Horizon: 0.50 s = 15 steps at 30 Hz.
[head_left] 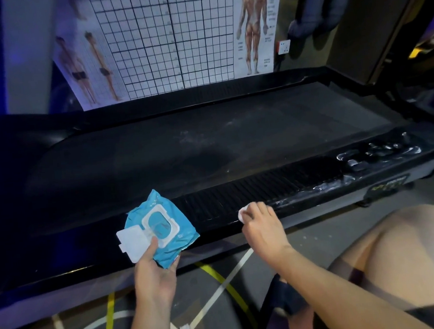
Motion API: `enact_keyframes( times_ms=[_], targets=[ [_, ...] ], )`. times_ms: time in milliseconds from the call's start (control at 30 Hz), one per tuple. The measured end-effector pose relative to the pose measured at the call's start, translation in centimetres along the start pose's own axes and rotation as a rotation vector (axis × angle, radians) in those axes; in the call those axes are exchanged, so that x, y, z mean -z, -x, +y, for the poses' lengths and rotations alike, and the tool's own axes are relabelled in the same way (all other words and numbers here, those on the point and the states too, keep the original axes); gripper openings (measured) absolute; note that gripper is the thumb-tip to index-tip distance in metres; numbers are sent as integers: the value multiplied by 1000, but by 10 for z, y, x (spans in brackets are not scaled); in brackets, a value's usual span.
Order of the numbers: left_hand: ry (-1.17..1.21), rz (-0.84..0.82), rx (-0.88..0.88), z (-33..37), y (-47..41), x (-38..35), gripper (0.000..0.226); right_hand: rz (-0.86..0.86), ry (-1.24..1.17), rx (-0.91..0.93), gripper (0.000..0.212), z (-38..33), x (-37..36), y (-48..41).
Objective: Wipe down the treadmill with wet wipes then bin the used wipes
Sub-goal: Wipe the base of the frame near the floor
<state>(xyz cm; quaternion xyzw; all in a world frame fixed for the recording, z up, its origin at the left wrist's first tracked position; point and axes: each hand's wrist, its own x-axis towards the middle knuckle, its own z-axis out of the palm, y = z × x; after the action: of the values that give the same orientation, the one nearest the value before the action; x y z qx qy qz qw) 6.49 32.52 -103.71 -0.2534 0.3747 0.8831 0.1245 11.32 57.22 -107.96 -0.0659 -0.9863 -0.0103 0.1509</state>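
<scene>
Gym wall chart, socket and marked floor
Well beyond the right fingers, a wall chart shows a black grid on white, with a muscle figure seen from behind at its right edge and two standing figures at its left. Beyond the fingers and to their right, a white wall socket sits just beside the chart, with dark padded bags hanging near it. Nearer than the fingers, the dark floor carries yellow and white painted lines
</scene>
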Motion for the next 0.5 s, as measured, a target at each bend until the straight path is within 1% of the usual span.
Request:
enact_keyframes(
  times_ms=[100,133,200,233,300,367,400,500],
  targets=[
    [0,-3,3,0,-1,-2,31,-5,-75,-182,9,22,16,-8],
    [1,-5,4,1,-1,-3,32,2,-138,-269,9,32,20,-11],
    [5,-1,2,2,-3,-3,35,15,-281,-414,14,49,24,-15],
    [7,1,-1,3,-3,-3,36,26,-328,-423,15,54,24,-16],
    [12,10,-9,6,-2,0,36,2,-363,-340,16,52,22,-18],
    [17,20,-19,8,-1,4,35,-83,-319,-215,16,39,17,-20],
    [18,21,-24,9,1,5,34,-116,-282,-183,16,33,15,-21],
    [7,28,-31,9,0,8,35,-117,-244,-187,9,23,17,-23]
  ],
)
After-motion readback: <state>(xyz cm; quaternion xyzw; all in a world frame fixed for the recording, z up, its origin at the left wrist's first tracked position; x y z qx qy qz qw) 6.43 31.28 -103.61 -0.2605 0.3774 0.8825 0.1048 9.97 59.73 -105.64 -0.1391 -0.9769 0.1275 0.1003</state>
